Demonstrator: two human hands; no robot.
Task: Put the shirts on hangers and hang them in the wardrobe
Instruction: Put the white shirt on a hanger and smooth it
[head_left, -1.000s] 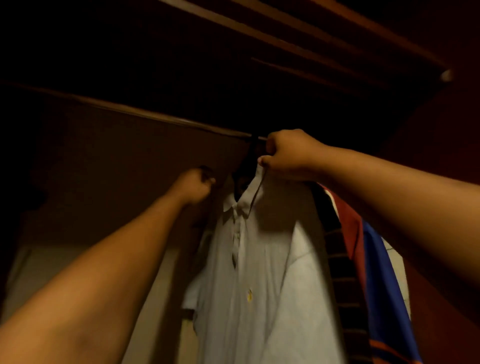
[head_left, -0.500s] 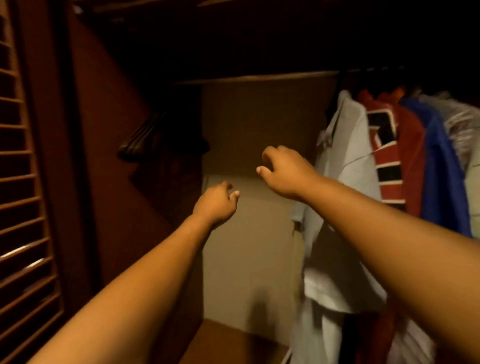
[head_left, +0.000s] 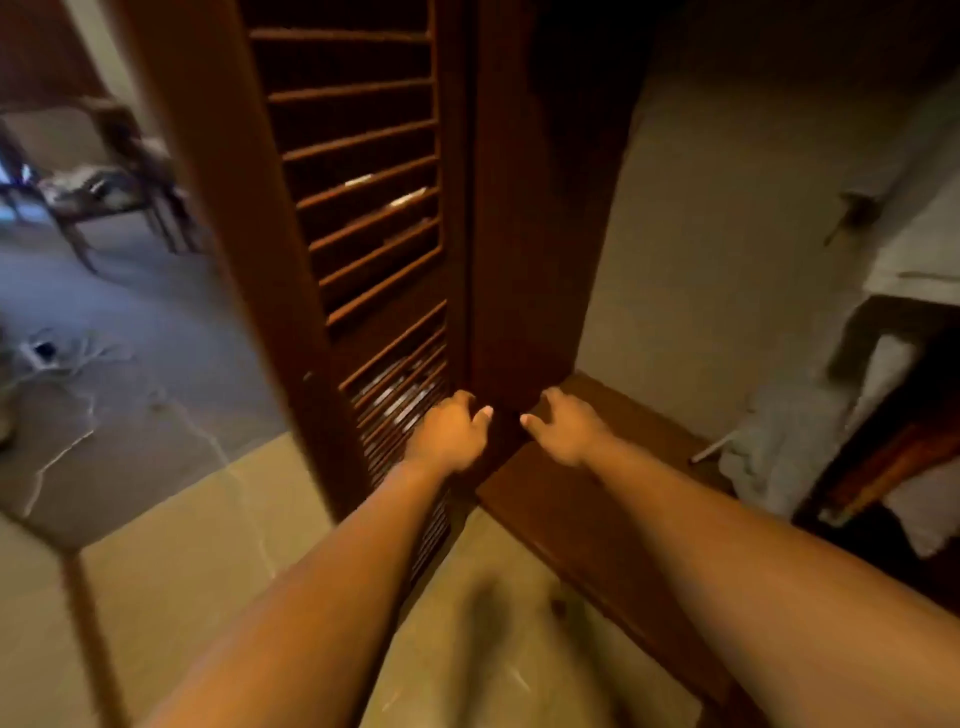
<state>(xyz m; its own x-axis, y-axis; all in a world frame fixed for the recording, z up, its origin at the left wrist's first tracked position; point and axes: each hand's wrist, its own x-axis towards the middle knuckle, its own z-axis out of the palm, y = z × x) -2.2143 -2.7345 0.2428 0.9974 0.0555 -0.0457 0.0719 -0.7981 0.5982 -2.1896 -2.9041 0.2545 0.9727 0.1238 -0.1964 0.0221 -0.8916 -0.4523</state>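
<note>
Both hands, the left hand (head_left: 453, 434) and right hand (head_left: 563, 432), hang loosely curled and hold nothing beside the louvered wardrobe door (head_left: 363, 208), pale hung shirts (head_left: 826, 410) at right, so fetching another shirt probably comes next.

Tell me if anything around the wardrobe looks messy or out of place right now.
One thing, perhaps: at the wardrobe's right, pale cloth sags down to the wooden base rather than hanging clear. The picture is too blurred to tell whether it has slipped. The louvered door looks intact, and both hands are empty.
</note>
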